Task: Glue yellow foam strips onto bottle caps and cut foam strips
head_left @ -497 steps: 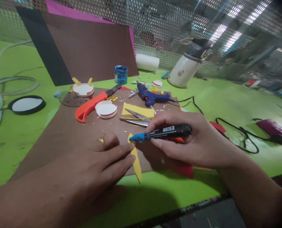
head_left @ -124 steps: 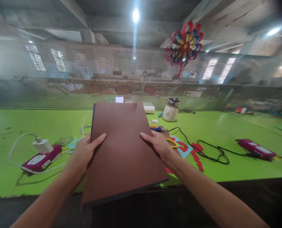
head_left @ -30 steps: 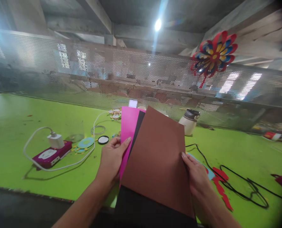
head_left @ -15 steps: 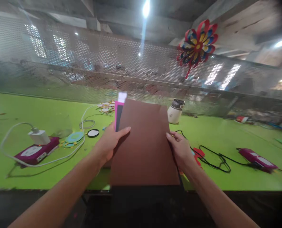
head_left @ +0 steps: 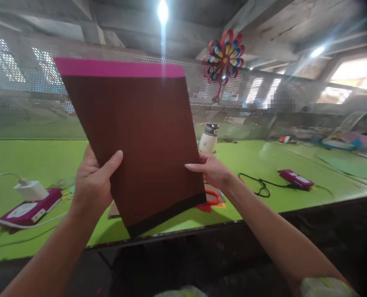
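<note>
I hold a stack of paper sheets up in front of me over the green table (head_left: 264, 173). The brown sheet (head_left: 140, 140) faces me, a pink sheet (head_left: 118, 68) shows along the top edge and a black sheet (head_left: 167, 214) along the bottom. My left hand (head_left: 93, 181) grips the stack's left edge, thumb on the front. My right hand (head_left: 211, 169) grips its right edge, thumb across the brown sheet.
A white flask (head_left: 208, 138) stands at the back by the perforated metal screen (head_left: 22, 111). A purple power strip (head_left: 25, 208) with a white charger (head_left: 30, 189) lies left; another purple strip (head_left: 294, 178) with a black cable (head_left: 257, 185) lies right. A paper pinwheel (head_left: 223, 57) hangs above.
I have raised the stack and tilted it upright towards me; the sheets are squared together, with the pink edge on top and the black at the bottom. My view has swung right.
</note>
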The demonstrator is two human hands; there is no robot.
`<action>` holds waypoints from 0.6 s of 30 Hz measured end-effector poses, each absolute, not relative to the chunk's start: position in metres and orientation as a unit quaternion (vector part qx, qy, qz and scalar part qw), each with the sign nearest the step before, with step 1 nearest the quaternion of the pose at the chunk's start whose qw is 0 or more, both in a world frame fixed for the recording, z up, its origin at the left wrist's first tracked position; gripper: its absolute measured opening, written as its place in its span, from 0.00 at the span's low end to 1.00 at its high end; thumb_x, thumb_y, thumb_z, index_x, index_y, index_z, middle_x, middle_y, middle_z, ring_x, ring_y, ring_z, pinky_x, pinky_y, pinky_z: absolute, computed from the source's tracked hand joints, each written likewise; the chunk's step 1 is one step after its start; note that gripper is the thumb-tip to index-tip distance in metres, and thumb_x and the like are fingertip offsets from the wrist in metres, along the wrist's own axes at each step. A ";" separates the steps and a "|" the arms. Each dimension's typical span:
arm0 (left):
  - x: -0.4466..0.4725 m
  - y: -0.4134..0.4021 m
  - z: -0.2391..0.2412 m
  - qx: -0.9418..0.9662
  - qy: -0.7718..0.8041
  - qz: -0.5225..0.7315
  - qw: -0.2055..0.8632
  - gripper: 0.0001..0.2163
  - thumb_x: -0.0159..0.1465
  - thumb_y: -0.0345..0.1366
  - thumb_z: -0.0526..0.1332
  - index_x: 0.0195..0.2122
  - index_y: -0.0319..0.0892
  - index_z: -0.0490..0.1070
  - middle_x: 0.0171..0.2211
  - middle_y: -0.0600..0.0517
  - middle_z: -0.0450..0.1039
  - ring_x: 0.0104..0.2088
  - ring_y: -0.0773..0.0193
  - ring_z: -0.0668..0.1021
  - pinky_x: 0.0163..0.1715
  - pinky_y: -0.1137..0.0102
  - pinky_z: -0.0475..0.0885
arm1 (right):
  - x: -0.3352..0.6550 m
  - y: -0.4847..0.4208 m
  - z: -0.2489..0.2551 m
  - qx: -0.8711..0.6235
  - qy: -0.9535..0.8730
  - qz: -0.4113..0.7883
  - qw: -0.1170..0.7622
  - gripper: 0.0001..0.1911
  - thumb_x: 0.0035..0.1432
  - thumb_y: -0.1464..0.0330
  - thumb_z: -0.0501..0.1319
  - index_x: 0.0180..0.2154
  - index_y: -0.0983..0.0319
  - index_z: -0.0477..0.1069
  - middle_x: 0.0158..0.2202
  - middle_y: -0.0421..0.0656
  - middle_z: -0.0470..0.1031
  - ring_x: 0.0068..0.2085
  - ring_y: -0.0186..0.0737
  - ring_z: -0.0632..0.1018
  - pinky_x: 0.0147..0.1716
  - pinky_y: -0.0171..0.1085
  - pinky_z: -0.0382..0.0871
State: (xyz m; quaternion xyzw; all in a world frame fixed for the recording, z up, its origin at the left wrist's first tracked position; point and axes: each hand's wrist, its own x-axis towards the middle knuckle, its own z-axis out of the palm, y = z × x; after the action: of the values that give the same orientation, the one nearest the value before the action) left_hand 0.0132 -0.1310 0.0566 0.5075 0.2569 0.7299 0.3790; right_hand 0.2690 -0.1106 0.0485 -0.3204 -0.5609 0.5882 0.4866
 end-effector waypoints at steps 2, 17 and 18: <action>0.015 -0.138 0.057 0.521 0.244 0.737 0.355 0.15 0.59 0.32 0.67 0.47 0.54 0.73 0.47 0.63 0.79 0.54 0.56 0.76 0.56 0.58 0.74 | 0.272 -0.115 0.042 -0.316 -0.556 0.586 0.497 0.15 0.44 0.70 0.75 0.37 0.59 0.81 0.36 0.39 0.84 0.36 0.36 0.82 0.44 0.41 0.78; 0.020 -0.152 0.010 0.635 0.301 0.682 0.204 0.25 0.57 0.38 0.70 0.56 0.56 0.68 0.54 0.57 0.75 0.54 0.54 0.76 0.58 0.56 0.72 | 0.289 -0.146 -0.023 -0.313 -0.551 0.487 0.601 0.12 0.44 0.65 0.76 0.35 0.53 0.83 0.38 0.37 0.84 0.39 0.38 0.81 0.45 0.40 0.75; 0.019 -0.154 0.006 0.639 0.307 0.677 0.197 0.25 0.57 0.38 0.70 0.56 0.55 0.67 0.53 0.57 0.75 0.53 0.54 0.76 0.57 0.57 0.73 | 0.290 -0.146 -0.026 -0.316 -0.555 0.482 0.600 0.13 0.45 0.64 0.76 0.36 0.53 0.83 0.39 0.37 0.84 0.39 0.39 0.81 0.46 0.41 0.75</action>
State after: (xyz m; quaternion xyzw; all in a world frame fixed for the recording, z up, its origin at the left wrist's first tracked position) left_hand 0.0192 -0.1539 0.0059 0.6391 0.3072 0.6771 0.1968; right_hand 0.2896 -0.1464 -0.0264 -0.3159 -0.5550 0.4821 0.5998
